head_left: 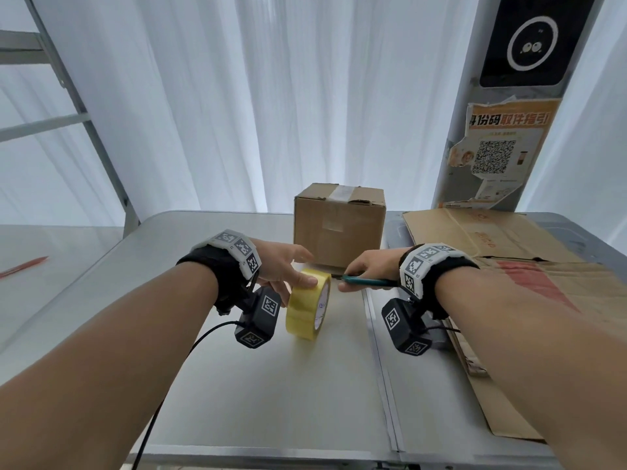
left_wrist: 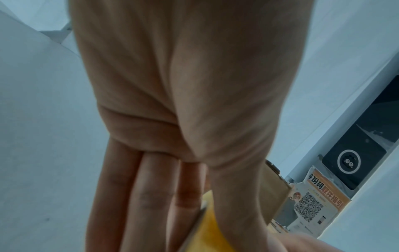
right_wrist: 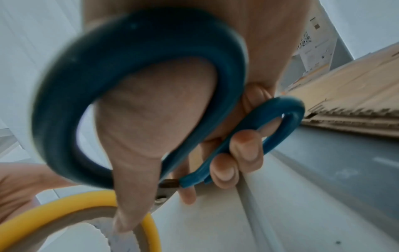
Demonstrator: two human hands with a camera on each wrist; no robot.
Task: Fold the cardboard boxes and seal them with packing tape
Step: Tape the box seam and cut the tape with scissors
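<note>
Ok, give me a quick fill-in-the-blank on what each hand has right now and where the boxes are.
1. The left hand holds a roll of ____ packing tape.
2. The right hand grips blue-handled ____.
3. The sealed cardboard box stands ____ the hands, on the table.
4. The flattened cardboard lies to the person's ____.

Missing words: yellow; scissors; behind; right

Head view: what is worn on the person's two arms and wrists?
Bare forearms, no sleeves. Each wrist has a black fabric band under a white bracelet of black-and-white square markers. A black marker-covered camera block hangs below each wrist; the left one trails a black cable.
</note>
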